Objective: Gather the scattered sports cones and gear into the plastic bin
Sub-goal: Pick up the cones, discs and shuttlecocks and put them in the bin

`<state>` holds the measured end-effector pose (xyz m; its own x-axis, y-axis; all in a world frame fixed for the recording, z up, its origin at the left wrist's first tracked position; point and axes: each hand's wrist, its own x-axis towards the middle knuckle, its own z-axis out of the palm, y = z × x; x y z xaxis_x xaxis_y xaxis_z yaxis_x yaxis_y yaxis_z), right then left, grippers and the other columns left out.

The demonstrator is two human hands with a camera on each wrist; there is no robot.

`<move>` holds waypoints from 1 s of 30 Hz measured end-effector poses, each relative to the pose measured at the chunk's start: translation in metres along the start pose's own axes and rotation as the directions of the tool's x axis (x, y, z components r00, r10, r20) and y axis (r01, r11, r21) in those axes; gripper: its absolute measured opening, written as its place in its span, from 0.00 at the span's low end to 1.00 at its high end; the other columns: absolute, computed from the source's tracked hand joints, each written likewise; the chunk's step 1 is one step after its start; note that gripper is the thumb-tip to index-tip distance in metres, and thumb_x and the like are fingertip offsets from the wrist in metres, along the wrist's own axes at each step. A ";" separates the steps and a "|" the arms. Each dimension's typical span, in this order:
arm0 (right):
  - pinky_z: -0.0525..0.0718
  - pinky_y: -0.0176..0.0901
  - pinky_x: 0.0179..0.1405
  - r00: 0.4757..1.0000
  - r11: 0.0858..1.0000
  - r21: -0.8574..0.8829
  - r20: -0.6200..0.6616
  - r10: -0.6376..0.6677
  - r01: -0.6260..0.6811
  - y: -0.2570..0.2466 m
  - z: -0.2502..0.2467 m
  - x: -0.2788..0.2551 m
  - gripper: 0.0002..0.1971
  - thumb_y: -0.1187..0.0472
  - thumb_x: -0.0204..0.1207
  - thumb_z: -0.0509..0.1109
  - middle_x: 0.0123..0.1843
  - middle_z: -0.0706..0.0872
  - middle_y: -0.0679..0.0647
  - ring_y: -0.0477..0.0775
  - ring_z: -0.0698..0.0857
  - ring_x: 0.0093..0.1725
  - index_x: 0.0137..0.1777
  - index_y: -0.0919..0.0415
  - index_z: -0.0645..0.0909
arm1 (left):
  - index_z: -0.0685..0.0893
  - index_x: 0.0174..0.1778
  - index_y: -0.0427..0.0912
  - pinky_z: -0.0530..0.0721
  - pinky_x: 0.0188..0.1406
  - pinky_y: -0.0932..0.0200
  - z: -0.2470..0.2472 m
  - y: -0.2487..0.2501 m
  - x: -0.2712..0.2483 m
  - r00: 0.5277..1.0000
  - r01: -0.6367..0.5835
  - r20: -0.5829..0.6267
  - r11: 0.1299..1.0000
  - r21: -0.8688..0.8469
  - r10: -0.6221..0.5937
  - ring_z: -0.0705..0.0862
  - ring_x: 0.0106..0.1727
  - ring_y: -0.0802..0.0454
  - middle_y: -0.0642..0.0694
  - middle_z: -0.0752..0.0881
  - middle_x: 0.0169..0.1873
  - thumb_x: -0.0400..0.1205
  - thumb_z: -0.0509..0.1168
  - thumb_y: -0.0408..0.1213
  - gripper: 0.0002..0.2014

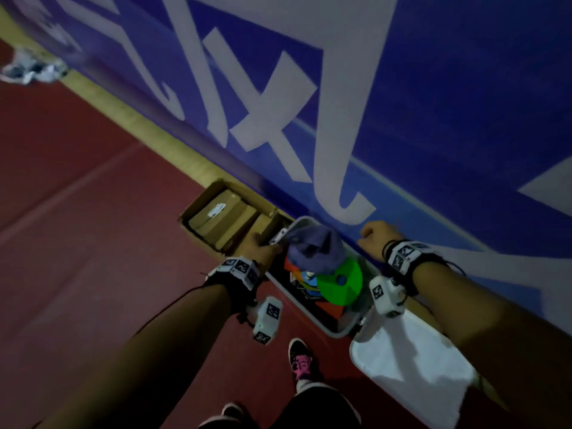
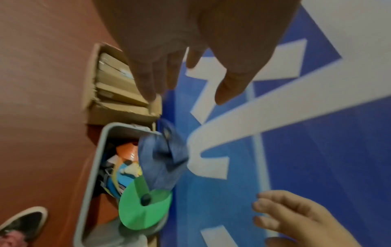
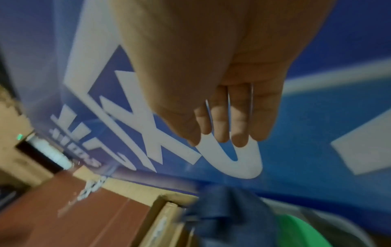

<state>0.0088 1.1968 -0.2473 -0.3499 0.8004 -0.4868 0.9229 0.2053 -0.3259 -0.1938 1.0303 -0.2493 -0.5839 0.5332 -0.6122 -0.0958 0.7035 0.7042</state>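
Both hands hung over the bin (image 1: 335, 331), holding nothing: the left hand (image 1: 258, 244) at its nine o'clock edge with fingers loosely spread, the right hand (image 1: 376, 238) at two o'clock with fingers straight and side by side. A blue cloth (image 1: 315, 246) and a green cone (image 1: 340, 283) lay on the pile inside. The drop-off looked finished; the next move probably called for fetching whatever gear remained.

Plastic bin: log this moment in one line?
plastic bin: blue cloth, green cone on top | left hand, right hand: empty | lid: off
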 end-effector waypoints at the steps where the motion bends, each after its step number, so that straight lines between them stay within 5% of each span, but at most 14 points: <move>1: 0.87 0.58 0.52 1.000 1.000 0.024 0.007 -0.011 0.011 -0.007 0.002 0.009 0.13 0.58 0.75 0.72 0.53 0.87 0.69 0.69 0.86 0.53 0.53 0.67 0.84 | 0.74 0.69 0.40 0.83 0.49 0.49 -0.009 -0.008 -0.001 0.998 0.067 -0.012 0.997 -0.043 -0.068 0.82 0.50 0.44 0.39 0.82 0.53 0.79 0.70 0.33 0.22; 5: 0.85 0.53 0.42 0.990 0.986 0.141 0.100 -0.100 0.086 -0.064 0.022 0.021 0.07 0.62 0.73 0.72 0.39 0.88 0.68 0.66 0.85 0.38 0.37 0.67 0.84 | 0.76 0.70 0.40 0.84 0.46 0.49 -0.068 -0.034 -0.014 0.965 0.195 -0.119 0.946 -0.259 -0.231 0.86 0.46 0.41 0.38 0.86 0.51 0.81 0.70 0.36 0.21; 8: 0.83 0.51 0.33 0.948 0.948 0.283 0.232 -0.217 0.148 -0.143 0.054 0.003 0.06 0.62 0.72 0.73 0.30 0.85 0.61 0.60 0.82 0.32 0.34 0.61 0.85 | 0.77 0.69 0.38 0.81 0.46 0.49 -0.124 -0.058 -0.040 0.931 0.128 -0.259 0.896 -0.425 -0.256 0.86 0.50 0.39 0.34 0.86 0.54 0.82 0.68 0.32 0.19; 12: 0.80 0.49 0.32 0.851 0.897 0.361 0.357 -0.386 0.255 -0.257 0.106 -0.063 0.09 0.63 0.76 0.69 0.33 0.83 0.59 0.59 0.82 0.33 0.34 0.59 0.79 | 0.78 0.69 0.35 0.80 0.47 0.48 -0.201 -0.116 -0.099 0.860 0.002 -0.407 0.801 -0.599 -0.307 0.86 0.53 0.39 0.33 0.86 0.57 0.82 0.66 0.29 0.18; 15: 0.77 0.45 0.30 0.716 0.838 0.397 0.450 -0.533 0.375 -0.333 0.165 -0.155 0.08 0.64 0.76 0.69 0.34 0.83 0.57 0.55 0.82 0.32 0.35 0.58 0.81 | 0.77 0.69 0.33 0.79 0.51 0.45 -0.261 -0.189 -0.171 0.773 -0.109 -0.507 0.707 -0.699 -0.382 0.85 0.60 0.36 0.34 0.84 0.61 0.83 0.65 0.28 0.17; 18: 0.79 0.42 0.28 0.593 0.776 0.387 0.502 -0.630 0.497 -0.386 0.233 -0.268 0.06 0.64 0.77 0.70 0.36 0.85 0.57 0.56 0.84 0.33 0.38 0.57 0.82 | 0.79 0.63 0.34 0.79 0.51 0.46 -0.308 -0.278 -0.254 0.659 -0.209 -0.587 0.635 -0.743 -0.470 0.85 0.56 0.37 0.35 0.84 0.60 0.83 0.65 0.28 0.13; 21: 0.77 0.42 0.31 0.377 0.687 0.383 0.622 -0.686 0.618 -0.417 0.318 -0.410 0.09 0.66 0.78 0.68 0.35 0.82 0.56 0.55 0.81 0.32 0.36 0.56 0.78 | 0.79 0.61 0.35 0.80 0.50 0.46 -0.341 -0.384 -0.359 0.514 -0.300 -0.641 0.581 -0.757 -0.570 0.85 0.53 0.39 0.36 0.85 0.56 0.83 0.64 0.29 0.11; 27: 0.75 0.41 0.27 0.028 0.538 0.370 0.805 -0.593 0.758 -0.421 0.447 -0.656 0.01 0.65 0.80 0.69 0.39 0.82 0.57 0.55 0.82 0.32 0.46 0.62 0.79 | 0.81 0.55 0.39 0.81 0.39 0.53 -0.363 -0.561 -0.554 0.198 -0.394 -0.619 0.516 -0.761 -0.760 0.85 0.44 0.42 0.40 0.85 0.42 0.81 0.64 0.30 0.07; 30: 0.78 0.42 0.27 -0.099 0.419 0.366 0.838 -0.537 0.831 -0.414 0.497 -0.761 0.03 0.64 0.80 0.69 0.39 0.83 0.57 0.57 0.86 0.40 0.50 0.63 0.80 | 0.82 0.42 0.42 0.77 0.28 0.59 -0.358 -0.635 -0.645 0.059 -0.447 -0.562 0.481 -0.754 -0.825 0.81 0.34 0.44 0.41 0.82 0.34 0.80 0.63 0.28 0.06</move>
<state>-0.1867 0.2230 -0.1446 -0.5957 -0.6612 -0.4560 0.0369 0.5446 -0.8379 -0.0453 0.0714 -0.1732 -0.4085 -0.8129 -0.4151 -0.3929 -0.2538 0.8839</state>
